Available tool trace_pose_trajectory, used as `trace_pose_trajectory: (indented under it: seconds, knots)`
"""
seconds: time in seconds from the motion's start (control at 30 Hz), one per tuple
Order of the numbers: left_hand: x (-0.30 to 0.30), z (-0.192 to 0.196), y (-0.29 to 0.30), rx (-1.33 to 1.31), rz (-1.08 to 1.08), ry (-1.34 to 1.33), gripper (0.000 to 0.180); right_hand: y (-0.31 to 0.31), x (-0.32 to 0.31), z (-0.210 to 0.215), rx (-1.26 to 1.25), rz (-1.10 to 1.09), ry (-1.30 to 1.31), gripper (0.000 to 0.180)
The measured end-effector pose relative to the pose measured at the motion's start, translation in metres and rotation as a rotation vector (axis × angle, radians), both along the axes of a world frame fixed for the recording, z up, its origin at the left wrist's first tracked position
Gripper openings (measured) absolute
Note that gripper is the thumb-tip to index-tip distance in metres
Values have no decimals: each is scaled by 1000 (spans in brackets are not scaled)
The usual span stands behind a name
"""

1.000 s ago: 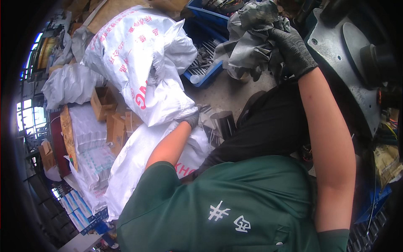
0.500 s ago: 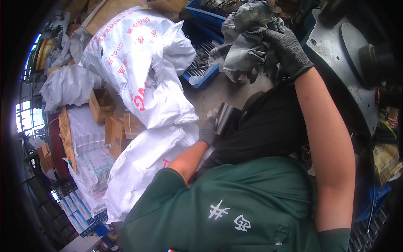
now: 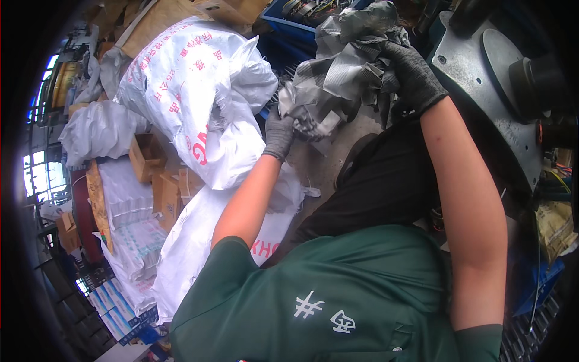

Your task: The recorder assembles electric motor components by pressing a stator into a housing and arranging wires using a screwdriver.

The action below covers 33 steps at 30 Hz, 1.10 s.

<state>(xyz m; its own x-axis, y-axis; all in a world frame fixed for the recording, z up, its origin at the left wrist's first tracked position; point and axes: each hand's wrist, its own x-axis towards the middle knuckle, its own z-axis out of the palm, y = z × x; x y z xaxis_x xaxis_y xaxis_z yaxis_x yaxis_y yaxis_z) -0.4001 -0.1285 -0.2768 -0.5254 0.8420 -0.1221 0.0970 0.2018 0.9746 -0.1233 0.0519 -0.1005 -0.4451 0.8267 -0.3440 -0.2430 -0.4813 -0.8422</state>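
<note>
Grey crumpled rag (image 3: 347,60): soft, light, floppy, prob. grimy. R hand (image 3: 416,75) grip clenched on top bunch; L hand (image 3: 279,130) grip pinching lower corner. Best grabbed by bunched folds.

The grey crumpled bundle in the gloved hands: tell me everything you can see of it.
The grey bundle looks like thin, shiny sheet or fabric, heavily creased with pale and dark folds. It is held up in the air, above a blue crate. The right hand, in a dark glove, grips its upper right side; the left hand, also gloved, pinches its lower left corner.
</note>
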Motion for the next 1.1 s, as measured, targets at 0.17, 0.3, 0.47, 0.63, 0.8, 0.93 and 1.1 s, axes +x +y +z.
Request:
trace_pose_trajectory:
  seconds: [0.17,0.3,0.47,0.63,0.8,0.93,1.1]
  knots:
    - [-7,57,55,392,-421,-459,35,-27,-16,3,341,300,138,41]
    - [47,139,77,220,-658,-668,42,-23,-3,12,-68,330,407,54]
    - [15,111,63,191,-784,174,56,-13,0,-10,167,432,157,67]
    - [18,135,17,94,-727,244,64,-20,-1,9,226,504,240,52]
    - [-29,112,-111,-703,-1220,-90,35,-38,-23,78,181,304,349,35]
    - [-65,-11,-206,-1189,-1089,289,45,-40,-30,81,300,111,228,27]
    - [-148,-72,-259,-1112,-541,643,59,-45,-41,74,77,28,243,24]
